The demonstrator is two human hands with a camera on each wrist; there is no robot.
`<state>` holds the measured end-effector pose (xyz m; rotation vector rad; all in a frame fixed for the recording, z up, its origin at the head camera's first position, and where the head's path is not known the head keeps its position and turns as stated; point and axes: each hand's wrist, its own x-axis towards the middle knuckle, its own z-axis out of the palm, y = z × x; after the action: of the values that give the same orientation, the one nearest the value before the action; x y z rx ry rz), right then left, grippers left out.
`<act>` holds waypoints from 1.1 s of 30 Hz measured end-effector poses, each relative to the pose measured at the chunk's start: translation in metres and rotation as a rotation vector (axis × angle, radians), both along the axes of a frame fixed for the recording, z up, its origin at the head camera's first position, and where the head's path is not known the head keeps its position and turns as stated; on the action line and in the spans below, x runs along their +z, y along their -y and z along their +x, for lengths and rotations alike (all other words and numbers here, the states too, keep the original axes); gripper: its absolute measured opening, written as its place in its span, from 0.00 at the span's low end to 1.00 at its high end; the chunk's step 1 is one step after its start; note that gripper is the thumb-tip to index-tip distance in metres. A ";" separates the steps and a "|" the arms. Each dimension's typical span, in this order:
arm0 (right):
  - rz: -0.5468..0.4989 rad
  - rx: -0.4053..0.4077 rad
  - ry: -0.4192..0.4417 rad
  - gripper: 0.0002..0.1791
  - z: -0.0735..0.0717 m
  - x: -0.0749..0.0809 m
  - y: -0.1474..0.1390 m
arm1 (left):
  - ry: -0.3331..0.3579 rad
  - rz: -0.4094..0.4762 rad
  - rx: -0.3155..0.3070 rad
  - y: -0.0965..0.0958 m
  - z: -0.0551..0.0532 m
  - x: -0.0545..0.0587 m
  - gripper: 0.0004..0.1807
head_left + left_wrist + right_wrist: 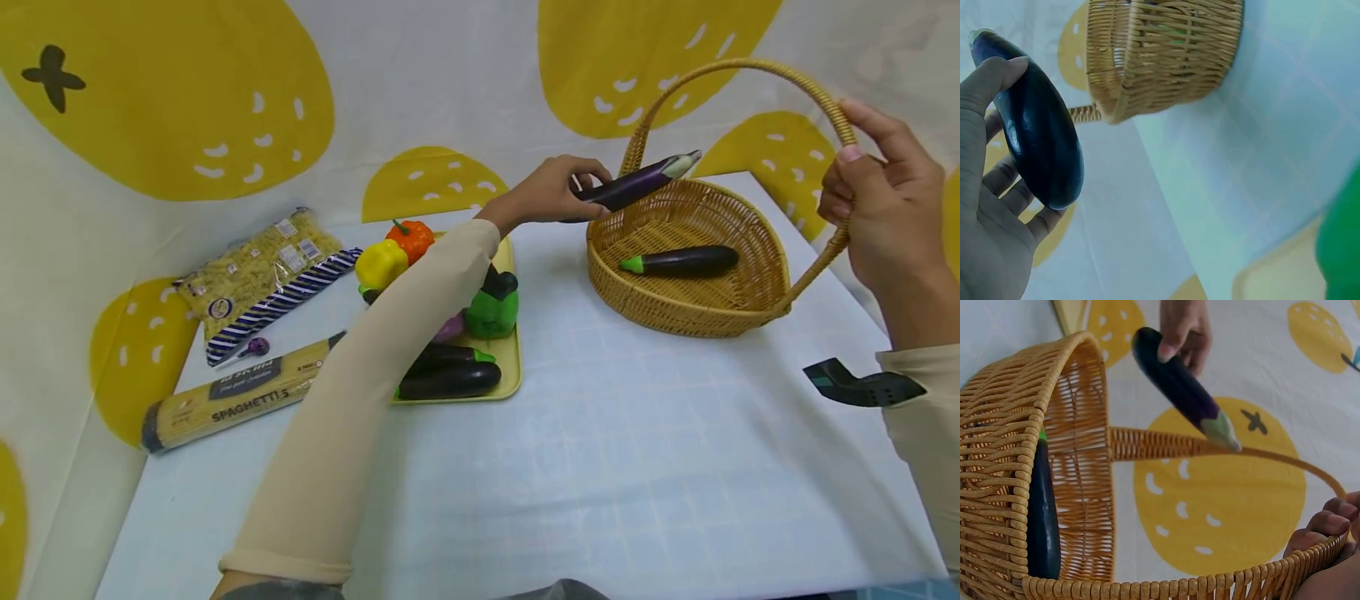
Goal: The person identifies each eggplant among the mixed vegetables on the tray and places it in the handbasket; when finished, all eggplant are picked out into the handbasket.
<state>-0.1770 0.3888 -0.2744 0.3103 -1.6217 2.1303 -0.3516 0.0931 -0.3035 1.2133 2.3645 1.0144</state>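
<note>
My left hand (558, 190) grips a dark purple eggplant (637, 185) with a pale green stem end, held in the air over the left rim of the wicker basket (675, 321). In the left wrist view the thumb lies across the eggplant (1041, 134) and the fingers curl behind it. My right hand (888, 187) holds the basket's arched handle (757, 65) on its right side. Inside the basket lies another eggplant (686, 261) with a bright green stem end; the right wrist view shows this eggplant (1042, 512) beyond the rim.
Left of the basket, a yellow tray (512, 367) bears eggplants (453, 379), a green pepper (492, 315), a yellow pepper (381, 265) and an orange pepper (411, 240), partly behind my left sleeve. Farther left lie a pasta bag (262, 275) and a spaghetti pack (240, 392).
</note>
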 end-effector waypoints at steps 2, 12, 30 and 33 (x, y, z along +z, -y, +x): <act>-0.002 0.014 -0.003 0.20 -0.001 0.000 0.001 | -0.021 -0.015 0.008 -0.009 -0.001 0.000 0.24; -0.012 0.034 0.000 0.20 -0.003 0.002 0.006 | -0.102 -0.204 0.043 -0.054 0.001 -0.006 0.27; 0.020 0.025 -0.016 0.19 -0.003 0.001 0.011 | -0.120 -0.455 0.067 -0.098 0.022 -0.031 0.25; 0.025 0.011 -0.008 0.20 -0.003 0.001 0.011 | -0.125 -0.501 0.067 -0.102 0.024 -0.035 0.24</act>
<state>-0.1799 0.3780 -0.2730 0.3368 -1.6468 2.1157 -0.3276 0.1948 -0.3383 1.0299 2.5505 0.3276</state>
